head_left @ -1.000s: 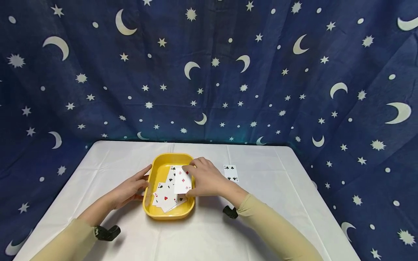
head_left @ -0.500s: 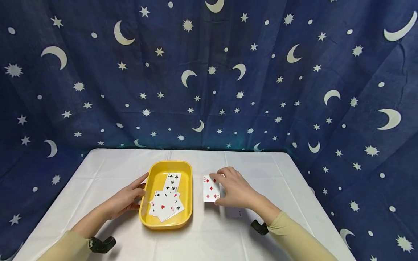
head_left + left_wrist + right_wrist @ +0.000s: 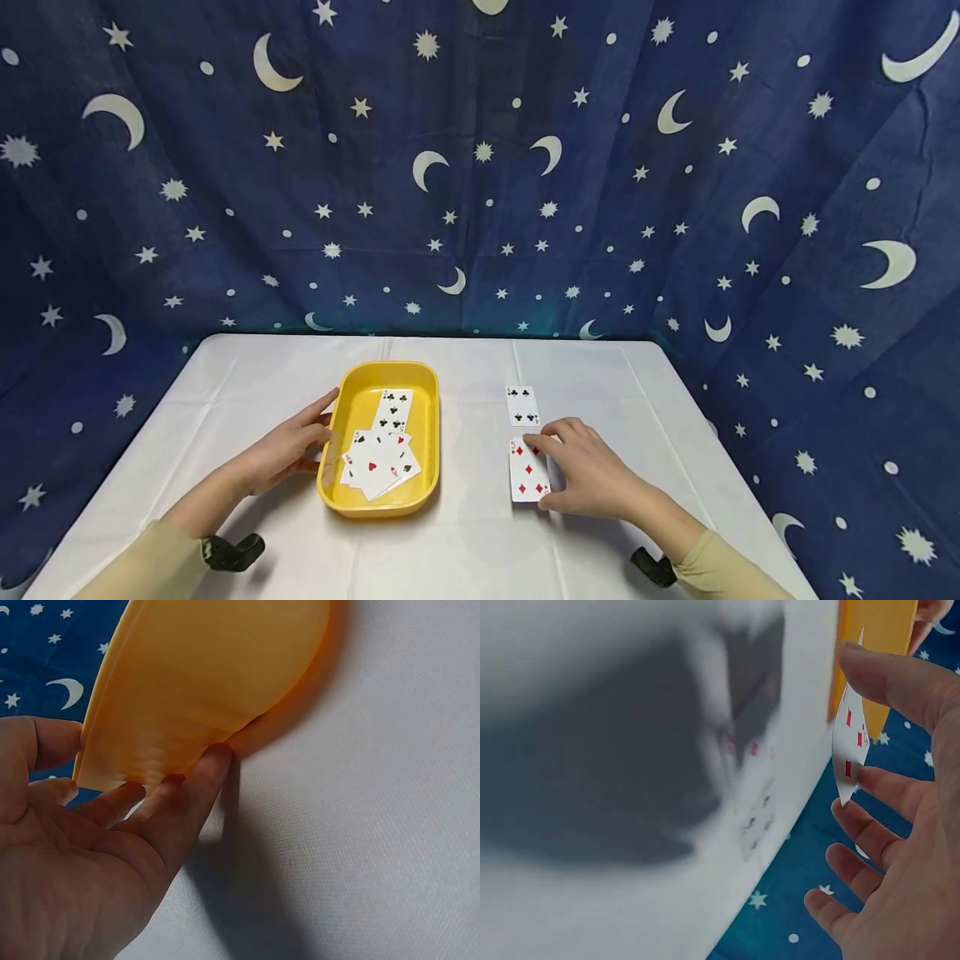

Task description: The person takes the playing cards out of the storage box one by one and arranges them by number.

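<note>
My left hand point(image 3: 288, 450) holds the left side of a yellow tray point(image 3: 427, 433), fingers against its outer wall and thumb point(image 3: 58, 742) at the rim. Inside lie several playing cards: a five of clubs point(image 3: 393, 410) at the back, overlapped by a fanned heap point(image 3: 375, 457) with a red heart on top. My right hand point(image 3: 592, 475) pinches a five of diamonds point(image 3: 529, 475) by its right edge, thumb and fingertips at opposite ends, above the table. On the table beyond it lies a four of clubs point(image 3: 522, 406). A shadowed card with red pips point(image 3: 752, 748) lies nearer.
A white cloth point(image 3: 465, 533) covers the table. Behind it hangs a dark blue curtain point(image 3: 480, 208) with moons and stars. Black wrist cameras sit on the left wrist point(image 3: 234, 552) and the right wrist point(image 3: 654, 567).
My right hand has carried the five of diamonds from over the tray to the right, then nearer the table's front, uncovering the four of clubs. My left hand stays at the tray.
</note>
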`<action>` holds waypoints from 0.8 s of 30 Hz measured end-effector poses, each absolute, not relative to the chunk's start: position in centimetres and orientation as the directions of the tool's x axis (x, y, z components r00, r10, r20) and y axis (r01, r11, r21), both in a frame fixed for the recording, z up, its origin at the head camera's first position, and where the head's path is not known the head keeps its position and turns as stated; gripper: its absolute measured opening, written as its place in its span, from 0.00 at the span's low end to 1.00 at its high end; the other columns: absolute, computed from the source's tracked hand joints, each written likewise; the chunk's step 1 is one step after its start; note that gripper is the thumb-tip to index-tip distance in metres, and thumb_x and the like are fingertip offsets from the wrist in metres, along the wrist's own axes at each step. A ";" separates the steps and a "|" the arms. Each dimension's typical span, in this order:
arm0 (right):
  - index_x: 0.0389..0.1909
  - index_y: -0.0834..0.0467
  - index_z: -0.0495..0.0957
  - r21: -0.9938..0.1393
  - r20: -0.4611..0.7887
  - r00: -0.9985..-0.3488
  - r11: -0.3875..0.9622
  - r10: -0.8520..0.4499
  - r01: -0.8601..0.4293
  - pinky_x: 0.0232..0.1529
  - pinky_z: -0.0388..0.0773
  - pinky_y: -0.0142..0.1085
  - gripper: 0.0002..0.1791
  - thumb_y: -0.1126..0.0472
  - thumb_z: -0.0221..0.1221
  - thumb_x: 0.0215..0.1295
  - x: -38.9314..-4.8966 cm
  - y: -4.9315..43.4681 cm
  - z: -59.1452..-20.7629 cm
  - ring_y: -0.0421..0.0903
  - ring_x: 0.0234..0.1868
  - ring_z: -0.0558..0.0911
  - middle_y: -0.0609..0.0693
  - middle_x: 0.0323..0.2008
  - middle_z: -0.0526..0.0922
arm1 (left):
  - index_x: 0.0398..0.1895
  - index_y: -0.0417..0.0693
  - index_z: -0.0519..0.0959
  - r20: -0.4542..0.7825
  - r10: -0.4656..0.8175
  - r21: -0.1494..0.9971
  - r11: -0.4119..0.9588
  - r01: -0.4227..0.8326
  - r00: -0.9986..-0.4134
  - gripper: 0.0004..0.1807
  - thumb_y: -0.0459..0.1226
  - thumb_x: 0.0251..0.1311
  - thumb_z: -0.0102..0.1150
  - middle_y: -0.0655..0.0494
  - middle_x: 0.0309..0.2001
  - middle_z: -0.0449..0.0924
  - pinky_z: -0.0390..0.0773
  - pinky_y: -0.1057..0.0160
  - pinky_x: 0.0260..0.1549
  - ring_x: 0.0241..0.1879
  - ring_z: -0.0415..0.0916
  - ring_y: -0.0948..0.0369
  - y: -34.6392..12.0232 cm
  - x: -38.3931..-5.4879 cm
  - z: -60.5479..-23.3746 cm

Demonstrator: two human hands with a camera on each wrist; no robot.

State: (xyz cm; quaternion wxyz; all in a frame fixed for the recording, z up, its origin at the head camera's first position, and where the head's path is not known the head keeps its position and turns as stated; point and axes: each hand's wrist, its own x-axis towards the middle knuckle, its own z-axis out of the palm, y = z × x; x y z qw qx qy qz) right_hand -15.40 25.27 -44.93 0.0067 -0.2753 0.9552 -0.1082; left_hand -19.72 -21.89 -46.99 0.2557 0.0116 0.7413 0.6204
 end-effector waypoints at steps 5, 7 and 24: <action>0.68 0.45 0.76 -0.199 0.009 -0.841 0.823 -0.542 -0.532 0.63 0.68 0.52 0.47 0.41 0.78 0.43 -13.6 26.3 -45.8 0.47 0.62 0.67 0.42 0.56 0.73 | 0.85 0.63 0.38 -0.371 0.340 0.922 0.243 -0.301 -0.864 0.44 0.37 0.73 0.49 0.35 0.80 0.43 0.79 0.47 0.55 0.69 0.63 0.40 -21.9 -19.7 -46.9; 0.68 0.45 0.76 -0.198 -0.011 -0.838 0.823 -0.545 -0.533 0.62 0.68 0.52 0.47 0.40 0.78 0.43 -12.9 26.6 -46.1 0.46 0.62 0.67 0.41 0.56 0.73 | 0.85 0.63 0.38 -0.374 0.344 0.921 0.250 -0.301 -0.861 0.44 0.37 0.73 0.48 0.35 0.80 0.42 0.79 0.47 0.56 0.69 0.63 0.40 -21.9 -19.8 -46.9; 0.70 0.46 0.74 -0.236 -0.058 -0.818 0.804 -0.572 -0.545 0.62 0.68 0.50 0.49 0.38 0.77 0.43 -10.5 27.4 -48.0 0.44 0.61 0.67 0.40 0.57 0.71 | 0.84 0.65 0.36 -0.365 0.375 0.926 0.239 -0.291 -0.852 0.44 0.37 0.74 0.48 0.35 0.81 0.41 0.79 0.47 0.56 0.70 0.61 0.39 -22.1 -20.1 -47.0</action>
